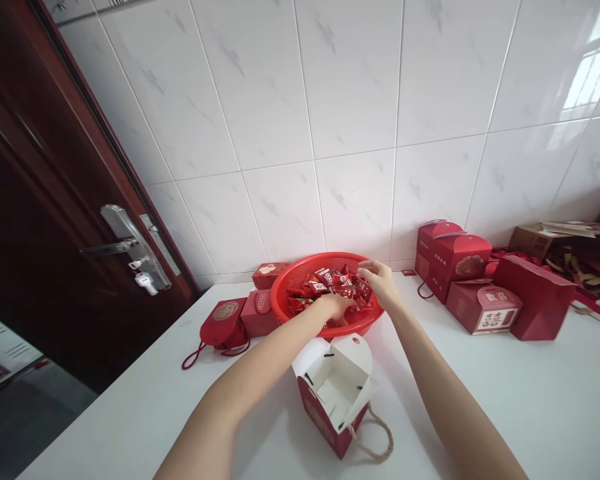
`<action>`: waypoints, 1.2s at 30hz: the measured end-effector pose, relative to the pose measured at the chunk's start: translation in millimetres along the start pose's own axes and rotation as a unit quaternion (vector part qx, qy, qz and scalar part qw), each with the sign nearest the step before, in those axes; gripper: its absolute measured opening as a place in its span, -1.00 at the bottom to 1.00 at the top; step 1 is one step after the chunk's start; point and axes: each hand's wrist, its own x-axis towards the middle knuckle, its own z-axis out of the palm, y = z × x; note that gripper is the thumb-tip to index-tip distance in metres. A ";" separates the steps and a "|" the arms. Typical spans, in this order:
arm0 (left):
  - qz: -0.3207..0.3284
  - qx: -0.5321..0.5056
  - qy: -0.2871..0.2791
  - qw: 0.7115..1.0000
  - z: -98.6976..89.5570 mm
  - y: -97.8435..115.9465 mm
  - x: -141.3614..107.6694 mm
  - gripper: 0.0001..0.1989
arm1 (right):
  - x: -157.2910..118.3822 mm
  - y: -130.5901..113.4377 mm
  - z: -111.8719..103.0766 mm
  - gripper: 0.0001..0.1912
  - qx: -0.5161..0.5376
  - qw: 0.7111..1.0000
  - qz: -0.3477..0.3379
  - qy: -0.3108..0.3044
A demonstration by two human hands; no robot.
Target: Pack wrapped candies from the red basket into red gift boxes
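Open box (pixel 323 413) upright, facing up; left hand (pixel 337 308), grip hidden among packets (pixel 316 287); right hand (pixel 380 279) half-curled, hold unclear

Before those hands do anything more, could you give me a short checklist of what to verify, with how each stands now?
1. Open red cardboard box with a white inside stands upright, mouth uncovered: ok.
2. Looped beige rope handle lies outside the box's mouth: ok.
3. Round red plastic basket has shiny red wrapped packets within reach: ok.
4. Left hand, down among the packets, has a grip on one: cannot tell.
5. Right hand, at the basket's right side, has something between its fingers: cannot tell.
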 end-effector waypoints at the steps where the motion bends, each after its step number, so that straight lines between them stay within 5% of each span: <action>1: -0.012 -0.002 -0.011 1.000 -0.3 -1.7 -0.1 -0.63 | -0.5 -0.4 0.0 -0.78 -0.005 1.000 0.000 -0.002; 7: -0.031 -0.060 -0.007 0.998 -11.9 -8.0 -14.1 -0.74 | -3.0 -3.2 -0.2 -0.81 -0.032 0.999 -0.012 -0.007; 12: -0.010 -0.153 0.161 0.975 -25.2 -22.5 -28.8 -0.93 | -1.5 -1.7 -0.4 -0.83 -0.054 0.998 -0.020 -0.023; 18: 0.020 -0.276 0.316 0.907 -25.8 -29.0 -26.0 -0.71 | -5.4 -4.6 0.8 -0.80 -0.087 0.989 -0.007 -0.117; 24: 0.063 -0.339 0.344 0.873 -26.5 -21.9 -29.2 -0.58 | -10.8 -8.6 3.4 -0.53 -0.126 0.970 0.011 -0.207; 36: 0.078 -0.365 0.319 0.871 -24.6 -13.6 -30.9 -0.53 | -11.4 -9.6 3.1 -0.59 -0.062 0.976 -0.001 -0.210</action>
